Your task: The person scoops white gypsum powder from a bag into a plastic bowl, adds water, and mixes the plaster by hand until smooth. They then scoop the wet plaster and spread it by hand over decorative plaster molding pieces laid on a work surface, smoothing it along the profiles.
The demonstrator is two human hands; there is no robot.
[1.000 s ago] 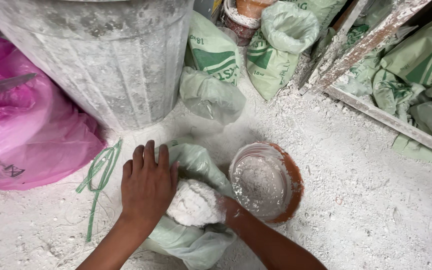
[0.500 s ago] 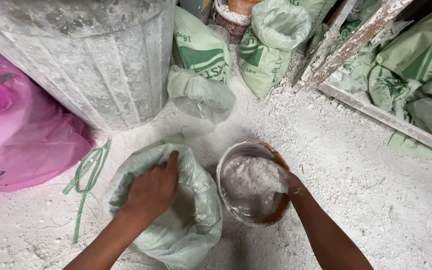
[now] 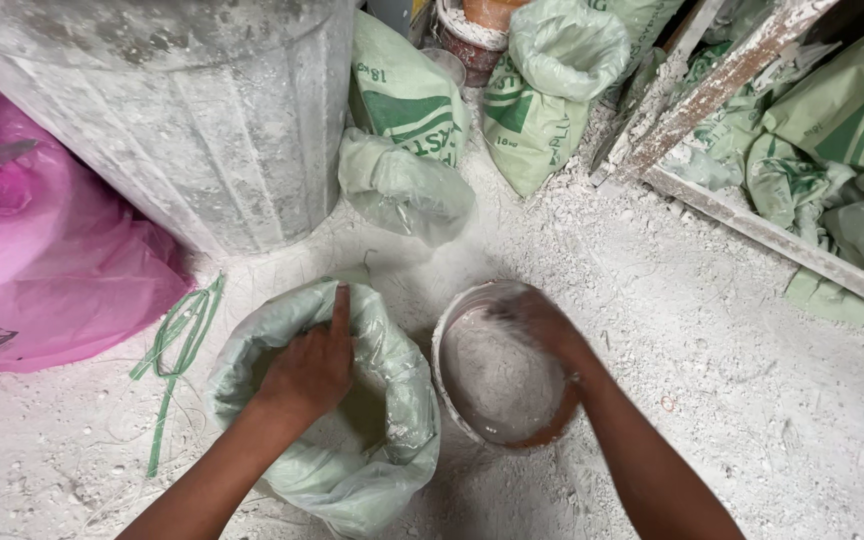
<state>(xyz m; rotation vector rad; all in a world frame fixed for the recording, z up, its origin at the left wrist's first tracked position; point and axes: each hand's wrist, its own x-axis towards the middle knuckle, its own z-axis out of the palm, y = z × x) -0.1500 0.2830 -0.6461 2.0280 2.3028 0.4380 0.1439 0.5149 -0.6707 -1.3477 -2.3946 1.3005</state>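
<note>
My left hand (image 3: 312, 370) grips the open pale-green plastic sack's (image 3: 392, 440) rim; right hand (image 3: 542, 325), blurred, grip unclear, over the round powder-filled bowl (image 3: 497, 385) just right.

A powder-dusted floor (image 3: 752, 400); a grey ribbed bin (image 3: 202, 120) stands on it, pink plastic bag (image 3: 42, 260) beside it, wooden planks (image 3: 712, 70) well apart.

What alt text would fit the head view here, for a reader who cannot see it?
A person's left hand rests on the rim of an open pale green sack while the right hand, blurred and dusted white, is over a round bowl holding white powder. Around them on the powdery floor stand a dusty grey bin, a pink bag and more green sacks.
</note>
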